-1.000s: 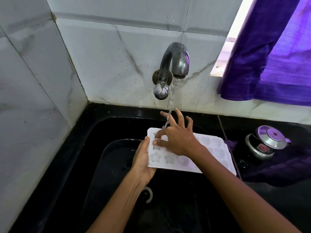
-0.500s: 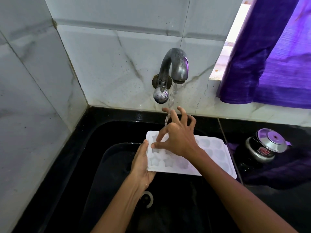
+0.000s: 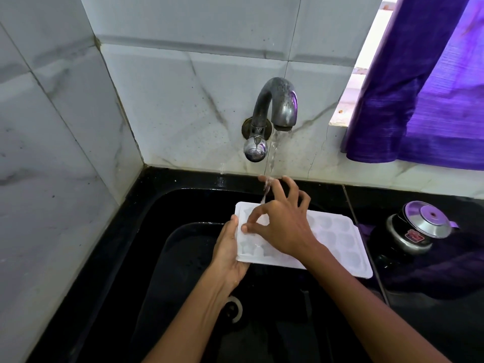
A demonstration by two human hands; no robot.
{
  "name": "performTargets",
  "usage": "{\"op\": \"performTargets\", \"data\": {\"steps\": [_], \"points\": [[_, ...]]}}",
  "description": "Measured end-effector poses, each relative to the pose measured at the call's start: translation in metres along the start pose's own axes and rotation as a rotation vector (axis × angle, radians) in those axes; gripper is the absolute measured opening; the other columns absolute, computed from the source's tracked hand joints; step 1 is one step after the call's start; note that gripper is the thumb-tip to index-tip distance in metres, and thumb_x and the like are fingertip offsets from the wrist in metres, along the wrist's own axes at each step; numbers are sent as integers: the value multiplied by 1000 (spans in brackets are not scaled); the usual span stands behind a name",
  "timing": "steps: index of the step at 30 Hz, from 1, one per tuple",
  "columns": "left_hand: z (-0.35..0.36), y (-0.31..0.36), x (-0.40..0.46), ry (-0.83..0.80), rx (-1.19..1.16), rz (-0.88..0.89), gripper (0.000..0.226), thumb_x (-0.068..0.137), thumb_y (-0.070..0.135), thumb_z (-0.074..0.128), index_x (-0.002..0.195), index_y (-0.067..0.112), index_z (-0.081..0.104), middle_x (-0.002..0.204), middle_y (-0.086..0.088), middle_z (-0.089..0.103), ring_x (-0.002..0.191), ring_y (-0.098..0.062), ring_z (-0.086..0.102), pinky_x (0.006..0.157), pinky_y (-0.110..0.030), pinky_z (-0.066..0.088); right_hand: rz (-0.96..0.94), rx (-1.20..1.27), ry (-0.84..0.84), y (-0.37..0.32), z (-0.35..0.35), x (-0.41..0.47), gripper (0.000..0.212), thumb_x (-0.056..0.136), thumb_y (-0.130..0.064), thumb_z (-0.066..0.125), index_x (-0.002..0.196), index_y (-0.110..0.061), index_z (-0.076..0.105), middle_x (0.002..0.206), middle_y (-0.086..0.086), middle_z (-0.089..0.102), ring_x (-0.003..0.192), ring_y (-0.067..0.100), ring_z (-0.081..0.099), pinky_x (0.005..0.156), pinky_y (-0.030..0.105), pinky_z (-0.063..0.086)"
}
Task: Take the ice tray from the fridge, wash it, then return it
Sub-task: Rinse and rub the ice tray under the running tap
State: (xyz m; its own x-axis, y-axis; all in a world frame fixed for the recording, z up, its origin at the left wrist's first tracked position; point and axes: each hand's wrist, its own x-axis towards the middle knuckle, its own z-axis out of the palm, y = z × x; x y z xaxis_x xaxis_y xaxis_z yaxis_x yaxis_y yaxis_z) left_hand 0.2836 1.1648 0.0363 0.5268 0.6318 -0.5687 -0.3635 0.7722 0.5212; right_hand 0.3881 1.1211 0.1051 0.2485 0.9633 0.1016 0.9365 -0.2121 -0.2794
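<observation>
A white ice tray with star-shaped and round cells lies level above the black sink. My left hand grips its left short edge, thumb on top. My right hand rests over the tray's left half, thumb and forefinger pinched together in a cell, the other fingers spread upward. Water runs from the metal tap and falls past my right fingers onto the tray's far left corner. My right hand hides the middle cells.
A steel-lidded black kettle stands on the black counter right of the sink, close to the tray's right end. A purple curtain hangs at the window above it. Marble tile walls close the left and back. The sink drain lies under my left forearm.
My right hand has curled, its thumb and forefinger now pinching at a cell near the tray's left end. The tray and left hand stay put under the running water.
</observation>
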Motion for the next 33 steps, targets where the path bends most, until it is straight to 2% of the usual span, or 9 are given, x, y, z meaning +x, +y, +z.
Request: {"op": "performTargets", "data": {"steps": [2,4,6,14,19,22,27,30,33], "points": [[6,3,-2,20,30,27,50,99,39,42,128,0,54,87,-17,71,76,-26,71,74,-43,60,-15,-51,-77,-1,1,-8,29,82,-58,56,96,-38,72,157,-11,1,141,25,-15,109,49,0],[11,4,-4,15,31,46,46,101,36,38,128,1,51,68,-11,70,52,-18,68,47,-30,57,-23,-133,-155,-2,1,-12,36,85,-61,49,108,-39,67,157,-11,-10,141,27,-22,109,52,-5],[15,4,-4,6,23,45,44,102,35,37,127,1,52,61,-8,69,43,-14,64,41,-25,53,-29,-195,-197,-2,-2,-12,41,83,-65,48,114,-41,63,157,-10,-13,140,29,-25,110,54,-6],[13,2,1,-2,56,39,45,100,38,41,125,4,56,101,-19,70,77,-28,68,81,-47,54,-12,-176,-149,0,-9,-4,43,67,-69,64,96,-38,71,157,-9,-5,141,29,-19,110,56,-3],[12,2,-1,-15,35,43,40,102,34,37,120,4,56,71,-9,73,59,-19,70,62,-39,59,-54,-223,-230,-4,-9,-2,39,77,-64,59,104,-37,70,158,-8,-8,141,31,-22,110,57,-5],[13,5,-5,-44,35,48,41,102,35,37,117,4,58,77,-11,73,64,-22,71,73,-44,56,-30,-190,-181,-6,-10,0,38,71,-65,64,96,-38,72,158,-9,-3,141,30,-20,109,57,-3],[11,8,-6,-16,-13,28,46,101,37,39,128,4,54,91,-17,70,66,-25,72,56,-41,60,-58,-231,-249,-7,-7,-1,42,80,-65,53,106,-37,69,158,-9,-11,141,31,-22,109,58,-3],[13,10,-11,-20,-17,25,45,100,38,39,125,4,56,89,-17,72,70,-26,72,65,-44,59,-27,-115,-119,-8,-10,-2,33,68,-63,68,85,-36,74,157,-13,5,142,27,-13,109,54,1],[16,14,-10,-1,-4,38,47,100,39,40,128,5,54,113,-22,68,89,-31,70,65,-43,61,21,10,9,-7,-10,-7,30,60,-63,74,72,-36,73,153,-17,15,141,23,-5,109,50,6]]}}
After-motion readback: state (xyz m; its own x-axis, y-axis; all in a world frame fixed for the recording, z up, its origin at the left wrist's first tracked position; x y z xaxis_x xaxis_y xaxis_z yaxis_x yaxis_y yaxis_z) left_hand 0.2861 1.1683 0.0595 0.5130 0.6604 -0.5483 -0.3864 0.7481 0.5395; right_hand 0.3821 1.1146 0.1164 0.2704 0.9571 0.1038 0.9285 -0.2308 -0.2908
